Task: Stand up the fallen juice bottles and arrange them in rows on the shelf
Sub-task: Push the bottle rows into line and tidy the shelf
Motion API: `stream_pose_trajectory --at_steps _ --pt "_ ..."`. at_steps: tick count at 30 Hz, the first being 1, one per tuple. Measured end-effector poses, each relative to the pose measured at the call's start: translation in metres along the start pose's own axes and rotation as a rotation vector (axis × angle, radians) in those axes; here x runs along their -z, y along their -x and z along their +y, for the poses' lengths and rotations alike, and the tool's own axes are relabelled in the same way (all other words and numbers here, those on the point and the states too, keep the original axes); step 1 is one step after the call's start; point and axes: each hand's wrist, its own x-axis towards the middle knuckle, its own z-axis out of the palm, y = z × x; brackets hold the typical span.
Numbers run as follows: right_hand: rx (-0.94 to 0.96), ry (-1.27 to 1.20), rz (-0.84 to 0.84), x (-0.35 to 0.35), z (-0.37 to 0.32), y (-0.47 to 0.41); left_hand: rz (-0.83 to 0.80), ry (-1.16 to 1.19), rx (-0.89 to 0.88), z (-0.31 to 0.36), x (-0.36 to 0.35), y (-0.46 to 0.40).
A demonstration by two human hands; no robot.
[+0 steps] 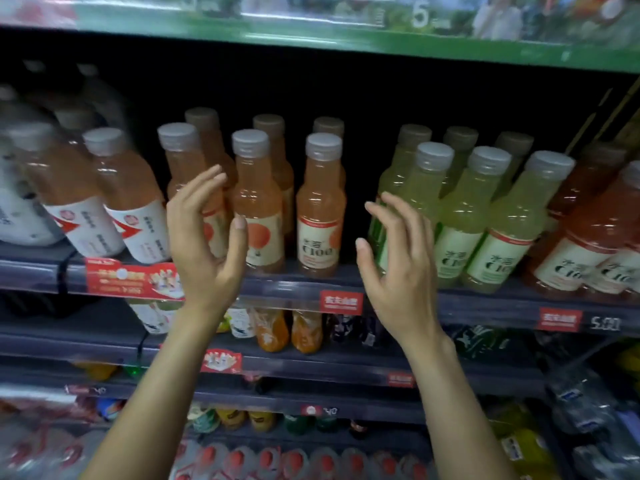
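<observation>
Upright juice bottles stand in rows on the dark shelf (pixel 298 287). Three pale orange bottles (pixel 322 202) are in the front row at the middle, with more behind them. To their right stand yellow-green bottles (pixel 467 209), then red-orange ones (pixel 588 237). My left hand (pixel 204 237) is open in front of the leftmost orange bottle (pixel 180 164), fingers spread, holding nothing. My right hand (pixel 398 258) is open in front of the leftmost yellow-green bottle, also holding nothing. A gap of dark shelf lies between the orange and green groups.
At the left, larger bottles with white labels (pixel 131 202) lean in the wide-angle view. Red price tags (pixel 341 301) hang on the shelf edge. Lower shelves hold orange drinks (pixel 273 329) and other bottles. A green banner (pixel 346 36) runs overhead.
</observation>
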Motion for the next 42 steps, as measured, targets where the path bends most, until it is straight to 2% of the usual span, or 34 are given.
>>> stream_pose_trajectory --at_steps 4,8,11,14,17,29,34,39,42 --pt "-0.080 -0.020 0.016 -0.042 -0.042 -0.010 0.106 -0.026 0.094 -0.045 0.017 -0.017" --pt "-0.200 0.051 0.071 -0.077 -0.073 -0.016 -0.024 0.240 0.289 -0.072 0.030 -0.030" --pt "-0.361 0.039 0.025 -0.093 -0.082 -0.018 -0.143 0.373 0.450 -0.076 0.028 -0.039" --pt "-0.438 0.029 0.007 -0.098 -0.079 -0.020 -0.262 0.409 0.610 -0.076 0.022 -0.047" --pt "-0.459 0.026 0.006 -0.098 -0.078 -0.023 -0.297 0.458 0.714 -0.086 0.017 -0.051" --pt "-0.480 0.028 -0.022 -0.095 -0.076 -0.028 -0.411 0.495 0.740 -0.087 0.013 -0.063" --pt "-0.487 0.090 -0.010 -0.097 -0.077 -0.034 -0.553 0.524 0.715 -0.090 0.014 -0.066" --pt "-0.461 0.255 0.130 -0.101 -0.088 -0.041 -0.670 0.586 0.679 -0.092 0.016 -0.073" --pt "-0.386 0.324 0.243 -0.108 -0.094 -0.042 -0.641 0.600 0.698 -0.091 0.013 -0.074"
